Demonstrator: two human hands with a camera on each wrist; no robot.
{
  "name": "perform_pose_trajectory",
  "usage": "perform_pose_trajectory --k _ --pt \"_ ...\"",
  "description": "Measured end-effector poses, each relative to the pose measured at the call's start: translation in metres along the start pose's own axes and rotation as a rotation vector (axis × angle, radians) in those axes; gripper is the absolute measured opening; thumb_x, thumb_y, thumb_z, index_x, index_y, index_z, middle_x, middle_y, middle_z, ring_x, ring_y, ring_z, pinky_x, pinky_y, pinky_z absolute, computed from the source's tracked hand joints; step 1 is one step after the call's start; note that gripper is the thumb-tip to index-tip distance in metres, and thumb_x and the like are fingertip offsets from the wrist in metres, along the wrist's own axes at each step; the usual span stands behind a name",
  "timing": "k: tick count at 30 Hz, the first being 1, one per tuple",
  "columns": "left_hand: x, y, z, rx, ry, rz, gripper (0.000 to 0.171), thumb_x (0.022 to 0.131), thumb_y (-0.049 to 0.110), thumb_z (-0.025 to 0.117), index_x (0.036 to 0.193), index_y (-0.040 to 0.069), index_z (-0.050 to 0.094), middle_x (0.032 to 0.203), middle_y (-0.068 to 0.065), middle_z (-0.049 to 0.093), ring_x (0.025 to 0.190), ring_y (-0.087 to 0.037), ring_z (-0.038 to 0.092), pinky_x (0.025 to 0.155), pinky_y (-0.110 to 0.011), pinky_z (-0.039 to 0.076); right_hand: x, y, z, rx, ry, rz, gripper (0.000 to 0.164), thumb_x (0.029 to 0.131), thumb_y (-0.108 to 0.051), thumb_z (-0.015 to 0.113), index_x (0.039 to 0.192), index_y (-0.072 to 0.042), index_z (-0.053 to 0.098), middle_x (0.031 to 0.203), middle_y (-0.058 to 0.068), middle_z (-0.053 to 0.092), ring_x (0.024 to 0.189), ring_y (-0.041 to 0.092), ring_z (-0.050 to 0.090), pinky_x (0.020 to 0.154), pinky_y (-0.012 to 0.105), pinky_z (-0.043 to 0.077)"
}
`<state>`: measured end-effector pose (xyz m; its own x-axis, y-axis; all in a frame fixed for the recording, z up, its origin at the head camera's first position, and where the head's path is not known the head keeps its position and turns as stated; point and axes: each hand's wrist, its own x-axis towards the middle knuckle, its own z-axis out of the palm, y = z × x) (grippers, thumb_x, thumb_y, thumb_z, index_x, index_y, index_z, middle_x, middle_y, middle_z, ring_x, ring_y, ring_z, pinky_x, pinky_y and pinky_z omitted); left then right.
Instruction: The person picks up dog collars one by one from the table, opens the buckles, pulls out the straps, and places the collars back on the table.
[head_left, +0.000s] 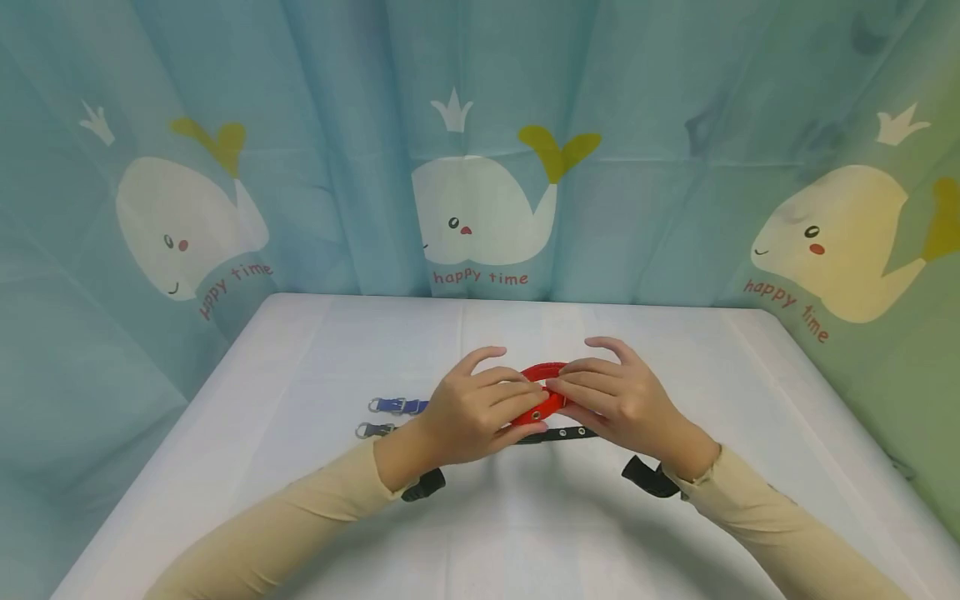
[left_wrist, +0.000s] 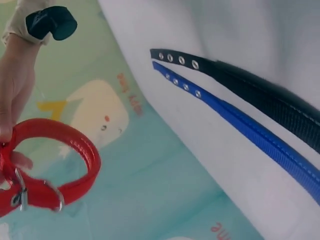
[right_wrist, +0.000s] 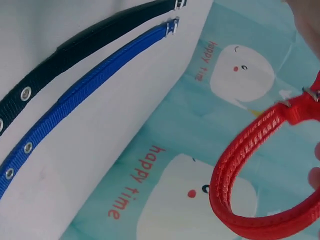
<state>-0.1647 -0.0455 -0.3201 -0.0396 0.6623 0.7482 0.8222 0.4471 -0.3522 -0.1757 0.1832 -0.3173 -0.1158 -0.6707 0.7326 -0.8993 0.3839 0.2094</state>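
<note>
A red pet collar [head_left: 545, 370], bent into a loop, is held above the table between both hands. My left hand [head_left: 476, 410] pinches the strap near an eyelet, and my right hand [head_left: 624, 400] grips the other side of the overlap. In the left wrist view, a metal buckle [left_wrist: 22, 191] and a D-ring show on the loop; the strap's end seems to pass through the buckle, but fingers and the frame edge hide part of it. The right wrist view shows the padded loop [right_wrist: 220, 192] hanging round and joined.
Two straight collars lie side by side on the white table [head_left: 480, 533]: a blue collar [left_wrist: 240, 120] farther back and a black collar [left_wrist: 265, 92] nearer me. Both have buckles at the left and eyelets at the right. A whale-print curtain [head_left: 345, 167] stands behind.
</note>
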Motion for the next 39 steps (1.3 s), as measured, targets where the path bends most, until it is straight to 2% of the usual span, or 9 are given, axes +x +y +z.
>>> perform_pose_trajectory --k 7,13,17,21,26,30,33,36,39 --pt "-0.003 0.0 0.0 0.003 0.056 0.069 0.036 0.076 0.042 0.075 0.097 0.013 0.076 0.092 0.001 0.075 0.088 -0.011 0.071 0.093 -0.038 0.049 0.001 0.006 0.002 0.008 0.082 -0.069 0.033 0.096 -0.029 0.053 0.092 -0.005 0.074 0.08 0.006 0.073 0.074 0.02 0.07 0.082 0.05 0.047" --pt "-0.006 -0.005 0.002 -0.089 0.048 0.054 0.045 0.071 0.044 0.078 0.103 0.012 0.073 0.098 0.0 0.074 0.094 -0.012 0.069 0.093 -0.037 0.049 0.001 0.007 0.003 0.052 0.109 -0.104 0.031 0.095 -0.028 0.055 0.094 -0.004 0.074 0.082 0.007 0.074 0.074 0.02 0.07 0.086 0.046 0.046" --pt "-0.006 -0.011 0.004 -0.194 0.022 0.006 0.044 0.073 0.034 0.08 0.108 0.009 0.07 0.096 -0.001 0.074 0.091 -0.011 0.069 0.093 -0.036 0.051 0.003 0.003 0.003 0.114 0.169 -0.138 0.028 0.093 -0.025 0.058 0.094 -0.001 0.073 0.082 0.01 0.073 0.075 0.022 0.069 0.093 0.044 0.044" --pt "-0.007 -0.014 0.004 -0.252 0.005 -0.055 0.042 0.07 0.028 0.083 0.105 0.009 0.07 0.087 0.0 0.074 0.082 -0.01 0.069 0.092 -0.036 0.05 0.004 -0.002 0.005 0.148 0.184 -0.092 0.029 0.092 -0.026 0.059 0.094 0.0 0.072 0.086 0.01 0.072 0.081 0.025 0.067 0.097 0.042 0.042" --pt "-0.005 -0.01 0.003 -0.198 -0.045 -0.155 0.04 0.066 0.03 0.085 0.101 0.012 0.074 0.084 0.001 0.074 0.079 -0.01 0.067 0.084 -0.033 0.05 0.003 -0.007 0.008 0.09 0.195 -0.018 0.029 0.091 -0.028 0.058 0.091 -0.003 0.072 0.085 0.009 0.07 0.082 0.025 0.062 0.089 0.043 0.043" --pt "-0.008 -0.011 0.005 -0.12 -0.127 -0.288 0.036 0.066 0.028 0.084 0.098 0.014 0.075 0.08 0.002 0.073 0.077 -0.01 0.065 0.08 -0.033 0.049 0.0 -0.008 0.006 0.084 0.241 0.009 0.03 0.092 -0.027 0.058 0.087 -0.002 0.072 0.079 0.01 0.068 0.076 0.024 0.061 0.09 0.038 0.044" --pt "-0.013 -0.014 0.005 -0.07 -0.2 -0.387 0.034 0.065 0.024 0.084 0.097 0.015 0.075 0.078 0.002 0.071 0.075 -0.01 0.064 0.08 -0.034 0.048 -0.003 -0.006 0.0 0.056 0.194 0.095 0.037 0.094 -0.032 0.054 0.087 -0.001 0.071 0.077 0.01 0.069 0.075 0.023 0.061 0.09 0.037 0.045" --pt "-0.016 -0.013 0.004 -0.044 -0.257 -0.448 0.032 0.068 0.025 0.083 0.098 0.016 0.074 0.078 0.002 0.07 0.075 -0.01 0.064 0.081 -0.035 0.048 -0.005 -0.004 -0.006 0.002 0.052 0.212 0.047 0.096 -0.042 0.044 0.091 -0.004 0.072 0.077 0.007 0.069 0.075 0.021 0.06 0.084 0.042 0.045" --pt "-0.013 -0.011 0.003 -0.045 -0.305 -0.468 0.034 0.07 0.029 0.082 0.1 0.016 0.074 0.082 0.002 0.071 0.078 -0.011 0.065 0.081 -0.035 0.049 -0.005 -0.005 -0.006 -0.013 -0.085 0.244 0.047 0.095 -0.045 0.044 0.097 -0.007 0.072 0.074 0.003 0.068 0.07 0.016 0.06 0.08 0.044 0.047"
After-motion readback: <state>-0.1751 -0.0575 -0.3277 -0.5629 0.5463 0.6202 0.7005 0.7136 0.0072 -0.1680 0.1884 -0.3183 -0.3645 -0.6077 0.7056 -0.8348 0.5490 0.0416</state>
